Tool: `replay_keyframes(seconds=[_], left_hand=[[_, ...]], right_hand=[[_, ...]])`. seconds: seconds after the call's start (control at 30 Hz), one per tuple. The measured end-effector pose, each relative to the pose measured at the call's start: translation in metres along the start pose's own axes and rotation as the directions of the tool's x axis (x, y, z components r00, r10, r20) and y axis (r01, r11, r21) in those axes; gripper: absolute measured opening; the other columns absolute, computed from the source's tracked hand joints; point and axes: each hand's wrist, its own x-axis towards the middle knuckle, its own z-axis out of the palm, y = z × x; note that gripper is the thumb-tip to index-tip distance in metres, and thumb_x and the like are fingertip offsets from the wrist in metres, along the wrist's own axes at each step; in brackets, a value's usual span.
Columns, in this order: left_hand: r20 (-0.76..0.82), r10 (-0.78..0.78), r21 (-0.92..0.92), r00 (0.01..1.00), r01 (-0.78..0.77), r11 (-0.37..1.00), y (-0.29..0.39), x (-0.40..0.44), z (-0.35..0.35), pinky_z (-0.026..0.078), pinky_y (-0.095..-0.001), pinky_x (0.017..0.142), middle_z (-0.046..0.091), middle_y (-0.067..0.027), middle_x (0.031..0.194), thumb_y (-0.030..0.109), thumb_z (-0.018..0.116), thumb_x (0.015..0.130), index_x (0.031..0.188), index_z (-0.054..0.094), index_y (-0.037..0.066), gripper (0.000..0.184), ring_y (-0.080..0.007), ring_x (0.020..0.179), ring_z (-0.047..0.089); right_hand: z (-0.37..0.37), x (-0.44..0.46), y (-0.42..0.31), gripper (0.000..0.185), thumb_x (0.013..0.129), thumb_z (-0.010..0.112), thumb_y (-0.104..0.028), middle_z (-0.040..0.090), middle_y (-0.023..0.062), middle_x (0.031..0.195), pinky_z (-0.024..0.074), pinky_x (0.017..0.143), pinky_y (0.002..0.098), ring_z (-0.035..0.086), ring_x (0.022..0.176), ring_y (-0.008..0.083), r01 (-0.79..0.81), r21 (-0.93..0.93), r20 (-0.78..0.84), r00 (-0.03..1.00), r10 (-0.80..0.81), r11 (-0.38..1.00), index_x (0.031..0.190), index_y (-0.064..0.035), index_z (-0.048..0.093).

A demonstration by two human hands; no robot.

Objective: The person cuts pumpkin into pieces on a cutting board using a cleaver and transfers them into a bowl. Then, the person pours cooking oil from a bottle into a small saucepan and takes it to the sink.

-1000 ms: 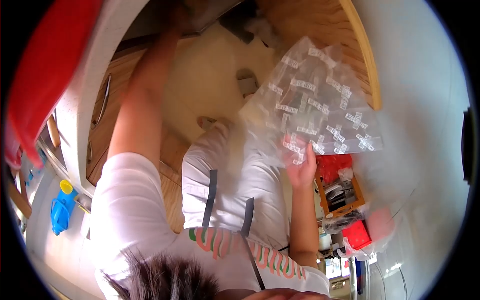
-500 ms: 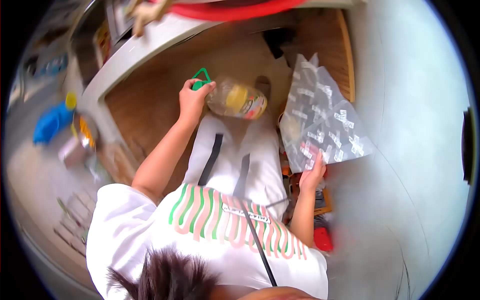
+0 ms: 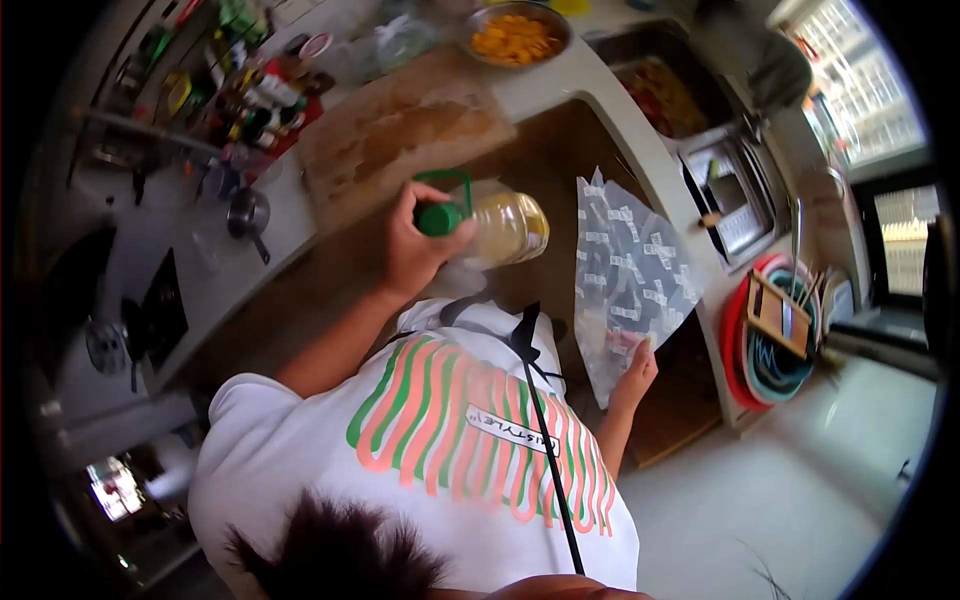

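Note:
My left hand (image 3: 425, 240) is closed around the green-capped neck of a clear plastic bottle (image 3: 512, 228). The bottle has a green loop handle and lies tilted nearly sideways, its base pointing right. Yellowish colour shows through it, blurred by motion. On the right, my right hand (image 3: 635, 372) grips the lower edge of a translucent plastic bag (image 3: 630, 260) printed with white patches. The bag hangs spread out, apart from the bottle. Some fingers of my right hand show through the plastic.
A cutting board (image 3: 400, 140) lies on the counter, near a metal bowl of orange pieces (image 3: 518, 38). A sink (image 3: 655, 85) holds more food. Bottles and jars (image 3: 265, 105) crowd the back left; a small pot (image 3: 248, 215) stands nearer. Stacked basins (image 3: 770, 340) are at right.
My view has swung up from the floor to the counter and sink. Both hands keep their holds, and the bottle has come nearer to me, its label turned from view.

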Motion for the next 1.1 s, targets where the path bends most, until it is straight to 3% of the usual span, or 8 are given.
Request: replay_keyframes(seconds=[0.17, 0.3, 0.4, 0.53, 0.57, 0.87, 1.0, 1.1], left_hand=[[-0.332, 0.207, 0.009, 0.920, -0.216, 0.976, -0.019, -0.018, 0.032, 0.047, -0.0266, 0.070, 0.059, -0.0027, 0.081, 0.022, 0.083, 0.071, 0.091, 0.056, 0.004, 0.038, -0.0114, 0.075, 0.056], [-0.279, 0.387, 0.203, 0.879, -0.340, 0.918, 0.000, 0.016, 0.012, 0.046, -0.0264, 0.071, 0.056, -0.0022, 0.081, 0.020, 0.083, 0.074, 0.091, 0.056, 0.004, 0.036, -0.0102, 0.077, 0.053], [-0.219, 0.112, 0.148, 0.969, -0.080, 0.986, -0.020, 0.117, -0.048, 0.045, -0.0275, 0.069, 0.055, -0.0028, 0.080, 0.022, 0.084, 0.072, 0.091, 0.055, 0.006, 0.038, -0.0128, 0.076, 0.053], [-0.227, 0.098, 0.233, 0.969, -0.044, 0.972, -0.097, 0.158, -0.075, 0.046, -0.0321, 0.069, 0.050, -0.0041, 0.082, 0.026, 0.084, 0.072, 0.100, 0.047, 0.008, 0.049, -0.0164, 0.075, 0.053], [-0.267, 0.156, 0.266, 0.951, -0.082, 0.961, -0.132, 0.168, -0.082, 0.050, -0.0399, 0.066, 0.056, -0.0091, 0.085, 0.028, 0.085, 0.069, 0.105, 0.041, 0.011, 0.059, -0.0295, 0.074, 0.061], [-0.195, 0.008, 0.129, 0.981, 0.018, 0.991, -0.196, 0.160, -0.123, 0.043, -0.0312, 0.082, 0.047, -0.0070, 0.092, 0.042, 0.081, 0.079, 0.127, 0.029, 0.000, 0.082, -0.0182, 0.086, 0.049], [-0.439, 0.086, 0.693, 0.894, 0.276, 0.666, -0.223, 0.096, -0.171, 0.036, -0.0446, 0.100, 0.053, -0.0173, 0.127, 0.047, 0.081, 0.075, 0.139, 0.036, 0.007, 0.088, -0.0327, 0.120, 0.049], [-0.709, -0.133, 0.698, 0.693, 0.716, 0.009, -0.275, 0.024, -0.203, 0.036, -0.0463, 0.097, 0.055, -0.0186, 0.123, 0.047, 0.081, 0.072, 0.133, 0.041, 0.004, 0.084, -0.0291, 0.115, 0.052]], right_hand=[[-0.022, 0.064, 0.019, 0.055, 0.104, 0.041, -0.041, 0.070, 0.0133, 0.088, 0.0517, 0.080, 0.0351, 0.068, 0.083, 0.0237, 0.085, 0.272, 0.216, 0.965, -0.146, 0.959, 0.095, 0.0067, 0.065], [-0.022, 0.109, -0.060, 0.060, 0.099, 0.044, -0.054, 0.069, 0.0144, 0.091, 0.0541, 0.069, 0.0319, 0.071, 0.082, 0.0260, 0.002, 0.322, 0.306, 0.946, -0.107, 0.947, 0.104, 0.0036, 0.061], [0.057, 0.136, -0.169, 0.058, 0.098, 0.044, -0.057, 0.067, 0.0105, 0.091, 0.0514, 0.060, 0.0230, 0.069, 0.078, 0.0189, -0.189, 0.326, 0.299, 0.950, 0.088, 0.926, 0.107, -0.0027, 0.062], [0.135, 0.146, -0.216, 0.059, 0.098, 0.043, -0.057, 0.067, 0.0098, 0.089, 0.0531, 0.070, 0.0299, 0.067, 0.080, 0.0238, -0.113, 0.294, 0.288, 0.957, 0.025, 0.949, 0.112, -0.0026, 0.061], [0.147, 0.150, -0.221, 0.058, 0.099, 0.042, -0.055, 0.067, 0.0108, 0.090, 0.0531, 0.073, 0.0316, 0.067, 0.081, 0.0249, -0.099, 0.257, 0.317, 0.948, 0.013, 0.961, 0.112, -0.0018, 0.061], [0.221, 0.174, -0.231, 0.042, 0.099, 0.053, -0.032, 0.071, 0.0165, 0.095, 0.0537, 0.069, 0.0310, 0.070, 0.081, 0.0229, 0.160, -0.130, 0.452, 0.888, -0.086, 0.978, 0.115, 0.0055, 0.061], [0.226, 0.183, -0.228, 0.036, 0.096, 0.060, -0.029, 0.070, 0.0067, 0.096, 0.0476, 0.079, 0.0278, 0.063, 0.088, 0.0140, 0.245, -0.280, 0.301, 0.941, -0.157, 0.928, 0.113, 0.0028, 0.065], [0.222, 0.195, -0.240, 0.036, 0.095, 0.063, -0.031, 0.068, 0.0030, 0.097, 0.0439, 0.081, 0.0260, 0.059, 0.088, 0.0104, 0.236, -0.257, 0.287, 0.945, -0.159, 0.937, 0.110, 0.0014, 0.066]])
